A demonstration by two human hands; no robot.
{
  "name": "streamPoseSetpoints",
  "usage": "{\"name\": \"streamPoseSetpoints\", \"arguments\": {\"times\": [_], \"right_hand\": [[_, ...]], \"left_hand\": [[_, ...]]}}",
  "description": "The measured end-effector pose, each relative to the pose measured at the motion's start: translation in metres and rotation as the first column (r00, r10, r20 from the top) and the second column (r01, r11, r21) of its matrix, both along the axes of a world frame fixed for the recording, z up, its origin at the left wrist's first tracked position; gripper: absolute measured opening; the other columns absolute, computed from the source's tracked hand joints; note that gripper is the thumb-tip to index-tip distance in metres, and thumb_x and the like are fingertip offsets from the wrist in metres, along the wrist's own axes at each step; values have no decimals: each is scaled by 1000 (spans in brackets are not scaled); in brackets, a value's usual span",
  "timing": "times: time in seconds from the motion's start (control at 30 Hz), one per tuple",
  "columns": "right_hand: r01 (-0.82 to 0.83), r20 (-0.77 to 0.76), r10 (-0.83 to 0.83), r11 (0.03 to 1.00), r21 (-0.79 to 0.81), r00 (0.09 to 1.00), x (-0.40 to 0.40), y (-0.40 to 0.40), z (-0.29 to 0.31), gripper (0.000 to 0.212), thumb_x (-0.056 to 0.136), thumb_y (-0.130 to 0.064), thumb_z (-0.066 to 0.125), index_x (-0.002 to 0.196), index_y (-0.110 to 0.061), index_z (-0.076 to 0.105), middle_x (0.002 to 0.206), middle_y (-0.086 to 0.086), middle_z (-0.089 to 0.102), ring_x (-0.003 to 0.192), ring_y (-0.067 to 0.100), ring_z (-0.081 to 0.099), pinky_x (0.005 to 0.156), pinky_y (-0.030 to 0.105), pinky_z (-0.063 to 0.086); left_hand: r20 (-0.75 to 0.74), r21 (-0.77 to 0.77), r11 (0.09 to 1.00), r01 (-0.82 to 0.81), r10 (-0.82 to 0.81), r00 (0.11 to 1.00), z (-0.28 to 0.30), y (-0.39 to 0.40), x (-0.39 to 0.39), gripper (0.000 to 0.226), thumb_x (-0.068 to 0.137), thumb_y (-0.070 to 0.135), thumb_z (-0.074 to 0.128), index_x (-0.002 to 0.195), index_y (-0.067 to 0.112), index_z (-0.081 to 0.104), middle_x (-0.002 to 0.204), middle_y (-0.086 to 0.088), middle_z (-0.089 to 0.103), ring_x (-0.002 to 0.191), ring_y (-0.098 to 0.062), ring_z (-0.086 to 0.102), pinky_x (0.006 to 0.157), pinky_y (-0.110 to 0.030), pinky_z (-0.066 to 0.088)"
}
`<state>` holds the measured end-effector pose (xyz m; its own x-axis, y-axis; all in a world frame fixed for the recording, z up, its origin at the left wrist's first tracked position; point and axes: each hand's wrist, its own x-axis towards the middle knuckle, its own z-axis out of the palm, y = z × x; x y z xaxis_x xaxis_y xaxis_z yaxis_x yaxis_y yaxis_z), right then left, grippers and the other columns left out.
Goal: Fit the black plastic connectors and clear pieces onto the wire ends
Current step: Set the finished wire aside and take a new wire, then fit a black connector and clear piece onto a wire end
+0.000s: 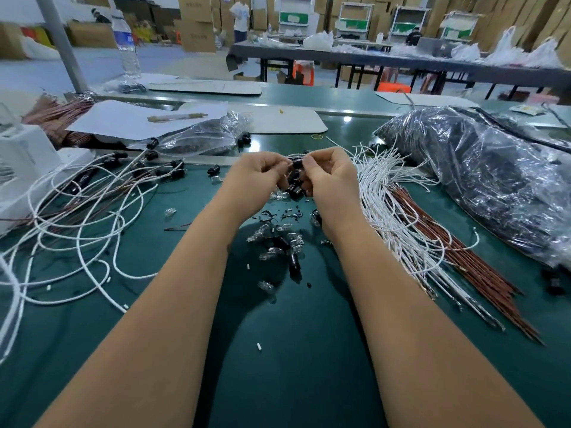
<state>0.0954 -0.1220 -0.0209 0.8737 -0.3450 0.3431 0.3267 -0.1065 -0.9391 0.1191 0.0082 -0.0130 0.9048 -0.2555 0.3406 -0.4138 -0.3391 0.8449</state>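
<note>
My left hand point(258, 176) and my right hand point(327, 177) meet above the green table, fingers curled. Between their fingertips sits a black plastic connector point(297, 164), pinched from both sides, with a white wire point(293, 156) arching behind it. More black connectors point(295, 188) show under my right palm; how they are held is hidden. Loose clear pieces point(268, 242) and black connectors point(293, 261) lie on the mat between my forearms. Unfitted white wires point(386, 205) and brown wires point(463, 257) lie to the right.
Fitted wires with black connectors point(92, 193) sprawl at the left. A clear bag of black connectors point(204, 137) lies behind them, a large plastic bag point(482, 174) at the right. A white box point(21, 162), paper with a pen point(177, 117) and a water bottle point(125, 41) stand at the left.
</note>
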Motion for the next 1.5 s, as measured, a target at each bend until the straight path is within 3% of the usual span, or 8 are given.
{"name": "streamPoseSetpoints", "arguments": {"times": [0.2, 0.47, 0.67, 0.8, 0.93, 1.17, 1.3, 1.5], "right_hand": [[286, 0, -298, 917, 279, 955, 1, -12, -3, 14, 99, -8, 46, 96, -21, 50, 84, -1, 59, 62, 1, 56, 60, 16, 47], [205, 183, -145, 907, -368, 972, -3, 12, -8, 7, 98, -12, 50, 105, -15, 50, 82, -5, 57, 69, 5, 53, 61, 17, 45], [191, 214, -63, 729, -657, 975, -8, 15, -13, 9, 93, -8, 54, 102, -9, 56, 86, -1, 53, 81, 17, 52, 69, 25, 44], [268, 201, -179, 681, -682, 963, -8, 4, -12, 10, 94, -8, 53, 100, -7, 61, 92, -3, 49, 85, 14, 47, 73, 20, 33], [374, 193, -330, 679, -632, 924, -8, -10, -8, 15, 95, -7, 48, 100, -8, 62, 95, 0, 51, 89, 18, 50, 73, 22, 33], [481, 78, -556, 631, -609, 828, -7, -45, -4, 31, 91, 2, 41, 111, -8, 63, 114, 12, 60, 105, 29, 55, 78, 35, 45], [246, -15, -394, 602, -760, 919, -2, -50, -5, 46, 88, 1, 42, 130, -14, 55, 124, 13, 60, 113, 31, 50, 94, 41, 42], [-25, -178, -492, 302, -953, 852, 3, -52, -15, 44, 92, -15, 39, 135, -16, 46, 124, 16, 59, 115, 33, 48, 97, 42, 37]], "left_hand": [[-304, 295, 943, 156, -62, 951, 14, 25, -6, 28, 102, 18, 42, 96, 17, 70, 56, 8, 52, 51, -9, 38, 48, -21, 32], [-128, 23, 972, -234, 235, 963, 29, 86, -18, 31, 102, 17, 39, 79, 19, 61, 51, 8, 41, 42, -8, 33, 40, -19, 28], [313, 193, 689, -698, 631, 710, 37, 146, -2, 28, 99, 13, 36, 107, 11, 63, 98, -13, 65, 94, -32, 59, 77, -35, 41], [264, 752, 360, -552, 602, 753, 9, 173, 0, 39, 90, 3, 38, 126, 13, 50, 116, -25, 58, 107, -43, 53, 86, -48, 48], [440, 802, 89, -591, 581, 685, 10, 176, 4, 37, 92, 19, 43, 129, 16, 45, 136, -23, 35, 128, -38, 27, 104, -53, 29], [691, 461, 456, -761, 353, 630, 34, 91, 9, 53, 75, 11, 55, 127, 20, 47, 147, -13, 20, 140, -31, 9, 109, -54, 8], [464, 595, 616, -516, 260, 847, 7, 27, 4, 52, 85, 22, 53, 136, 28, 42, 146, -7, 21, 138, -29, 11, 111, -51, 14], [113, 629, 725, -280, 271, 956, -36, -13, 11, 68, 90, 27, 46, 149, 31, 13, 156, -3, 7, 143, -29, 3, 115, -53, 8]]}}
